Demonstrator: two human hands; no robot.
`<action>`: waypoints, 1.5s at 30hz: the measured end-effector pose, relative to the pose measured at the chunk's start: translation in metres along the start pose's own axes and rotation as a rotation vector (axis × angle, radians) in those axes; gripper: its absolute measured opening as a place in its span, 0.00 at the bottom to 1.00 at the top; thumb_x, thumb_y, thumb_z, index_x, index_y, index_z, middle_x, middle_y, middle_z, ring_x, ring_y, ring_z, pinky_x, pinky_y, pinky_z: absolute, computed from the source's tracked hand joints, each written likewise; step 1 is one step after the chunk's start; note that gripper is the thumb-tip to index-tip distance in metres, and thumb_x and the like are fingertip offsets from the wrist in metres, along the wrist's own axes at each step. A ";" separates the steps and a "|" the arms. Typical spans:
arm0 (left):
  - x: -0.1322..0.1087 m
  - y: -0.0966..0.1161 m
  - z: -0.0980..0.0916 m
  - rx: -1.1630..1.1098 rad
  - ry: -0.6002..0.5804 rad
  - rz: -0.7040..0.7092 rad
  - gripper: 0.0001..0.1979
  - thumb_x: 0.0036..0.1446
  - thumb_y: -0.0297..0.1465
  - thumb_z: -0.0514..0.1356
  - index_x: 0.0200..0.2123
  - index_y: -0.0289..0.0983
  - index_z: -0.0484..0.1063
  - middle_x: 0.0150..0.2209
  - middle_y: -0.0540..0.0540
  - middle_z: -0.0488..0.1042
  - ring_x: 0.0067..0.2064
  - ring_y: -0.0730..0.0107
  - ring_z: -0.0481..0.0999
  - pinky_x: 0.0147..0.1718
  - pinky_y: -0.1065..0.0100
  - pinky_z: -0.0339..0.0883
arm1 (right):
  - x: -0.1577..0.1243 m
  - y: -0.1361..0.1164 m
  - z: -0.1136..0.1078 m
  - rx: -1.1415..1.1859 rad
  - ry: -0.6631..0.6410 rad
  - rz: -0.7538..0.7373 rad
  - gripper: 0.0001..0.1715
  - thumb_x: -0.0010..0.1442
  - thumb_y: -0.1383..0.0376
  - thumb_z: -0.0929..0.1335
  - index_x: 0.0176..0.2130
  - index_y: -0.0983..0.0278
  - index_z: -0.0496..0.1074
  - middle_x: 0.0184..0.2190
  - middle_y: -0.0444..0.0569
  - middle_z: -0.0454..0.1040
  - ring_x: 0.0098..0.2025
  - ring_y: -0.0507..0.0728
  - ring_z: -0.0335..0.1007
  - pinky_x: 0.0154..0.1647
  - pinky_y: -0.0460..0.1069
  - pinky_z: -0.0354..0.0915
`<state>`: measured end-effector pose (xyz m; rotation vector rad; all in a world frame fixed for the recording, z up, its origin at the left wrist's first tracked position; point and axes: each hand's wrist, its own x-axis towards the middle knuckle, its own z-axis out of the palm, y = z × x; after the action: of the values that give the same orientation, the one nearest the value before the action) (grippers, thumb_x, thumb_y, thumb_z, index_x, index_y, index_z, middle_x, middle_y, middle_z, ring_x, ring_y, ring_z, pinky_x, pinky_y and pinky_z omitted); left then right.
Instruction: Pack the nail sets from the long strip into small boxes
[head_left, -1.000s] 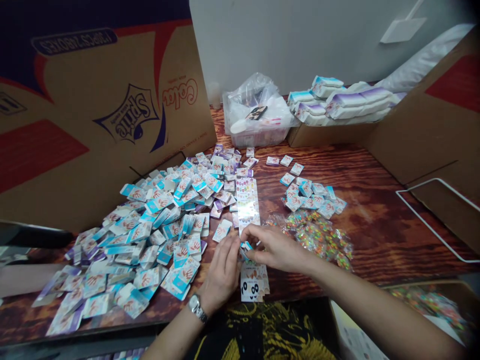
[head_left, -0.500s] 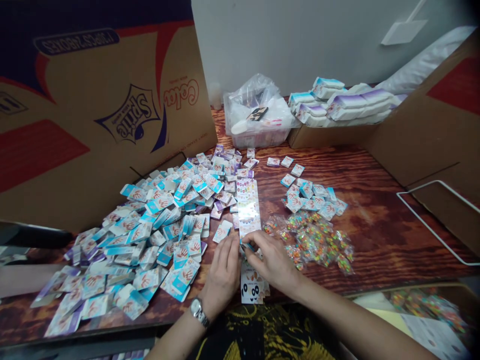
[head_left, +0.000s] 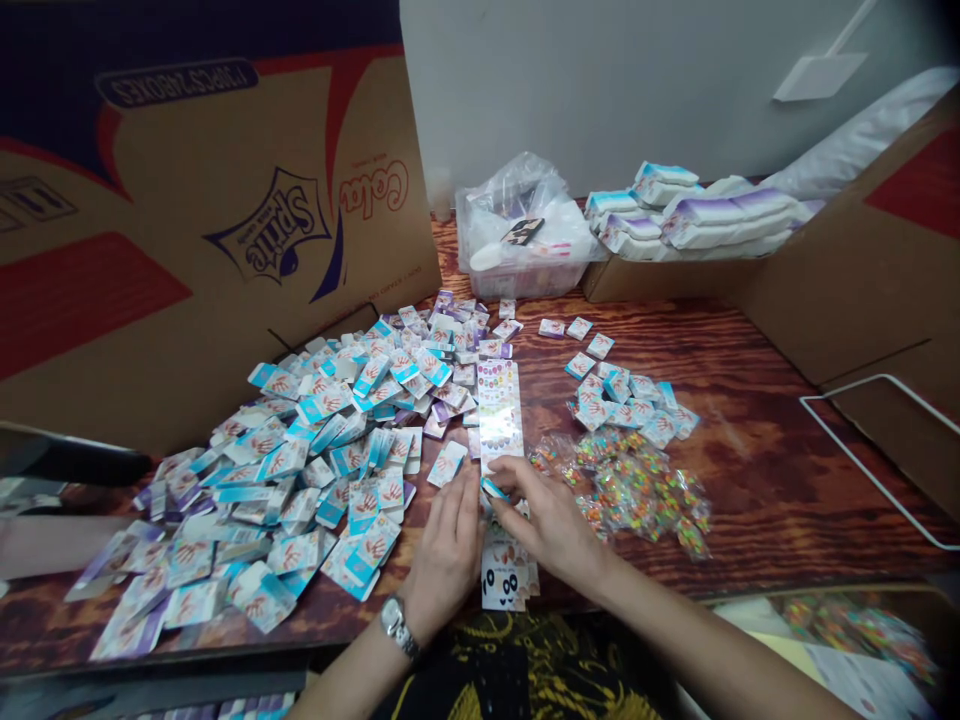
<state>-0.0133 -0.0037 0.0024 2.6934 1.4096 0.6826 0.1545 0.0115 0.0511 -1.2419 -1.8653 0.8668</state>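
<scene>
My right hand (head_left: 544, 522) pinches a small blue-edged packet (head_left: 493, 488) between thumb and fingertips. My left hand (head_left: 446, 545) lies just left of it, with its fingers together and holding nothing I can see. Beyond both hands runs a long glossy sticker strip (head_left: 499, 420). Below them sits a short stack of cards with panda faces (head_left: 504, 577). A wide heap of white, blue and purple packets printed with hands (head_left: 300, 490) spreads left of my left hand. A wristwatch (head_left: 396, 627) circles my left wrist.
A smaller packet group (head_left: 622, 400) and a clear bag of colourful pieces (head_left: 630, 490) lie right on the wooden table (head_left: 757, 480). Behind stand a plastic tub (head_left: 525, 270) and stacked bundles (head_left: 690, 220). Cardboard sheets (head_left: 225, 250) wall the left side; a white wire frame (head_left: 877, 455) sits right.
My right hand has lowered toward the panda cards and its fingers have spread around the small packet. More of the colourful bag shows, and the view has shifted slightly.
</scene>
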 end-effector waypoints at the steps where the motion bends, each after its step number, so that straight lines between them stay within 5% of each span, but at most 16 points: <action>1: -0.001 0.000 0.000 0.008 -0.003 0.004 0.32 0.60 0.23 0.51 0.64 0.27 0.41 0.56 0.31 0.64 0.60 0.55 0.59 0.54 0.56 0.63 | 0.000 0.000 0.000 0.000 -0.004 0.021 0.16 0.57 0.74 0.64 0.46 0.61 0.65 0.41 0.49 0.74 0.42 0.55 0.71 0.43 0.50 0.66; 10: -0.003 0.000 0.002 0.013 -0.002 0.015 0.32 0.61 0.24 0.50 0.65 0.28 0.37 0.58 0.31 0.62 0.61 0.55 0.59 0.53 0.56 0.63 | 0.004 -0.002 -0.005 -0.045 -0.047 -0.014 0.11 0.56 0.75 0.64 0.38 0.62 0.70 0.35 0.47 0.70 0.38 0.54 0.66 0.39 0.48 0.63; 21: 0.000 0.006 -0.004 -0.053 0.023 -0.029 0.31 0.61 0.25 0.50 0.64 0.28 0.40 0.58 0.32 0.62 0.60 0.57 0.60 0.53 0.58 0.64 | 0.010 -0.001 -0.004 0.107 -0.015 0.121 0.14 0.45 0.79 0.64 0.31 0.63 0.69 0.31 0.44 0.70 0.34 0.52 0.66 0.37 0.48 0.62; 33: -0.006 0.002 -0.001 0.037 0.006 0.011 0.32 0.61 0.23 0.50 0.65 0.28 0.38 0.59 0.30 0.60 0.59 0.53 0.60 0.52 0.55 0.63 | 0.010 -0.002 0.002 0.077 0.038 0.058 0.14 0.47 0.79 0.64 0.31 0.63 0.70 0.31 0.45 0.71 0.35 0.53 0.68 0.39 0.48 0.63; 42: -0.005 0.000 0.000 0.068 -0.027 -0.019 0.34 0.60 0.20 0.48 0.65 0.28 0.34 0.57 0.29 0.61 0.54 0.52 0.64 0.49 0.53 0.65 | 0.002 0.004 0.006 0.171 -0.029 0.085 0.23 0.52 0.77 0.64 0.44 0.58 0.73 0.40 0.46 0.75 0.41 0.54 0.70 0.43 0.50 0.66; 45: -0.004 0.001 -0.001 0.047 -0.018 -0.039 0.33 0.61 0.22 0.48 0.65 0.29 0.34 0.57 0.30 0.61 0.55 0.53 0.64 0.50 0.54 0.65 | 0.001 0.005 0.006 0.221 -0.031 0.121 0.16 0.55 0.73 0.65 0.43 0.60 0.73 0.39 0.47 0.75 0.42 0.54 0.71 0.44 0.51 0.66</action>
<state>-0.0146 -0.0072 0.0018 2.6927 1.4879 0.6280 0.1515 0.0137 0.0438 -1.2174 -1.6791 1.1313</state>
